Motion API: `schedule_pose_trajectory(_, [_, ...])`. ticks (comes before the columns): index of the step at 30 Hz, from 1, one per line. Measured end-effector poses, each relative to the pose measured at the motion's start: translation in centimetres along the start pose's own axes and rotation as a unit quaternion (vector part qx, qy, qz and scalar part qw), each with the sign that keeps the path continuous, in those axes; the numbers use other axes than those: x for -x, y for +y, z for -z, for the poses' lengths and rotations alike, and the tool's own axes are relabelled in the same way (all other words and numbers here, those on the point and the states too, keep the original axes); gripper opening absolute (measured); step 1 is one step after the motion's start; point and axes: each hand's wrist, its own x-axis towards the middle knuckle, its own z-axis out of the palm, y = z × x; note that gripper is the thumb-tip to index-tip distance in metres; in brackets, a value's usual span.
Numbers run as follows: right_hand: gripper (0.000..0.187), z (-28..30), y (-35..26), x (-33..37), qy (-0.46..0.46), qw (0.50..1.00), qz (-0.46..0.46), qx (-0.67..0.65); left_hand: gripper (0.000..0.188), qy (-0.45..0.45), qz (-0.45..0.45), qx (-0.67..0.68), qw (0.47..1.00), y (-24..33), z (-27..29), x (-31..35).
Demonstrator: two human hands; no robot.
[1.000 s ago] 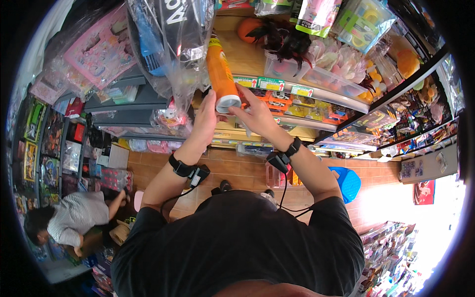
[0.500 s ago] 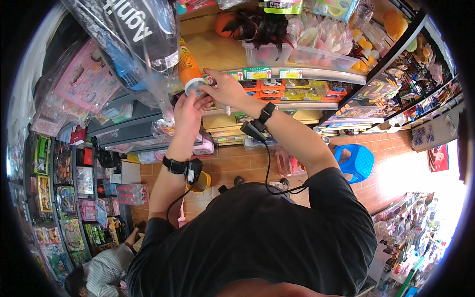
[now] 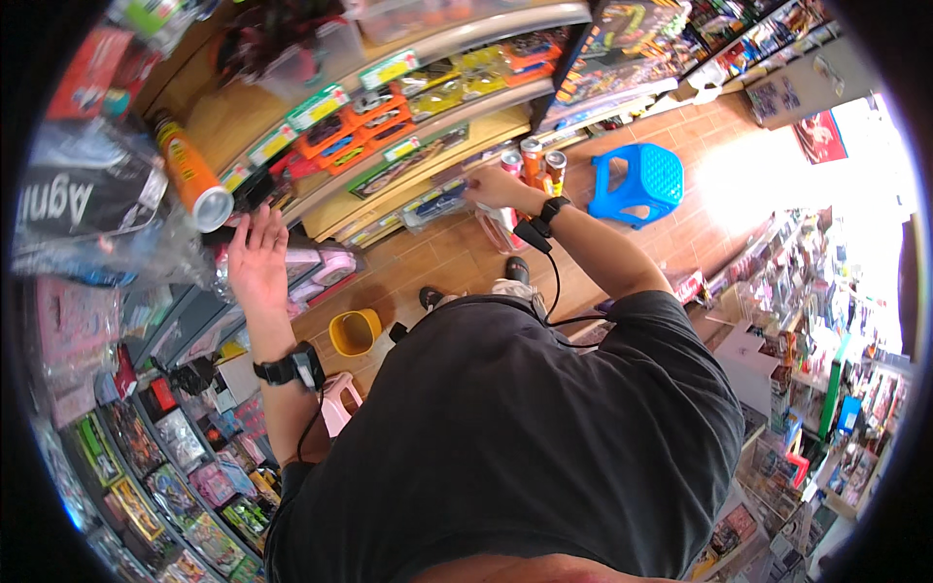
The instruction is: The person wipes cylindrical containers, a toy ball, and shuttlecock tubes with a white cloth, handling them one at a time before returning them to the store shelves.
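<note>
An orange canister (image 3: 185,165) with a pale round end lies tilted on the shelf at the upper left, beside plastic-wrapped goods. Just below that end is my left hand (image 3: 259,255), fingers spread, apparently holding nothing. My right hand (image 3: 496,189) is off to the right, over the floor in front of the lower shelves. Its fingers look bent, but blur and angle hide whether they grip anything. Close by it are several cans (image 3: 555,167) and a clear pinkish container (image 3: 498,231), partly covered by the hand and forearm.
Boxed toy cars (image 3: 369,119) line a lower shelf. A blue stool (image 3: 649,185) stands on the tiled floor to the right, a yellow bin (image 3: 356,332) and a pink stool (image 3: 340,400) near my left arm. Packed racks line the lower left and lower right.
Both hands have come away from the orange canister. The left stays near its end and has opened; the right has moved right toward the cans. The view has turned and shifted right.
</note>
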Motion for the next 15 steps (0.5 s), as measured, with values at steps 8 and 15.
schedule_pose_trajectory(8, [0.047,-2.8,25.9,13.8,-0.12,0.938,-0.323,0.024,0.029,0.165,0.211,-0.113,0.957,-14.5,-2.2,2.3])
schedule_pose_trajectory(15, [0.058,0.4,38.1,13.6,-0.012,0.868,-0.493,-0.057,0.033,0.079,0.249,-0.188,0.947,-23.2,-10.1,5.2])
